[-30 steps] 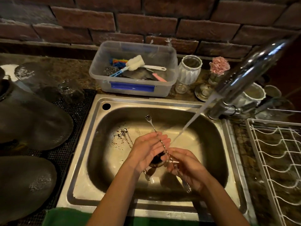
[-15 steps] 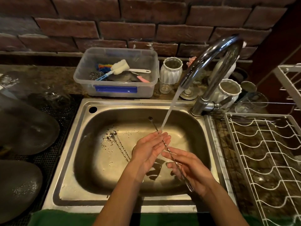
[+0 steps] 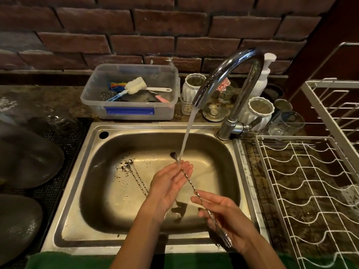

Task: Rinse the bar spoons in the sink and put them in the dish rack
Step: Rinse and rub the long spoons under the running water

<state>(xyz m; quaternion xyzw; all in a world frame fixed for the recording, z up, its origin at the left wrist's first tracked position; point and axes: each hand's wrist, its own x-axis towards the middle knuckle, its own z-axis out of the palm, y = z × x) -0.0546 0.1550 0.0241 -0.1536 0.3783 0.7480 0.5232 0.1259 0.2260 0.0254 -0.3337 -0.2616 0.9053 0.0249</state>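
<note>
Over the stainless steel sink basin [image 3: 93, 191], a long twisted-stem metal bar spoon [image 3: 191, 184] runs diagonally, dirty bowl end up near the water stream [image 3: 187, 136], forked end down at the right wrist. Right hand [image 3: 223, 216] grips the lower stem, fingers curled loosely round it. Left hand [image 3: 171, 183] is palm-up with fingers extended, not closed; the upper stem lies across its fingertips, right where the stream lands. Two more twisted metal bar spoons [image 3: 136, 177] lie together on the sink floor left of the hands, bowls toward the back, amid scattered dark specks; their lower ends are hidden behind the left hand. Curved chrome faucet [image 3: 233, 74] stands at the sink's back right corner, running. White wire dish rack [image 3: 310, 191] sits just right of the sink. Behind the sink: clear plastic tub with blue label [image 3: 130, 111] holding a white sponge brush [image 3: 136, 85] and other cleaning tools, white ribbed ceramic cups [image 3: 260, 109], a white pump bottle [image 3: 264, 78], a clear glass mug [image 3: 285, 123]. Dark grey plates [image 3: 29, 160] rest on a black mesh mat at left. Red brick wall [image 3: 136, 26] behind.
</note>
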